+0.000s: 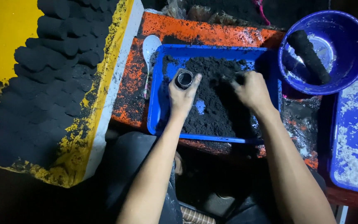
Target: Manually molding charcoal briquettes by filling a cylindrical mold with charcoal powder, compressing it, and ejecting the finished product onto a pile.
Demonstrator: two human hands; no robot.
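Note:
My left hand (182, 95) grips a short metal tube (184, 79), held upright with its open end up, over a blue tray (156, 108). A heap of black powder (212, 103) fills the tray. My right hand (251, 89) rests on the powder at the tray's right side, its fingers curled into the heap by the far edge. The two hands are a hand's width apart.
Several black pressed cylinders (54, 62) lie in rows on a yellow board (5, 37) at left. A white spoon (150, 49) lies beside the tray on the orange bench (195, 31). A blue bowl (344, 79) holds a black roll (309, 56); another blue tray (355, 137) holds white powder.

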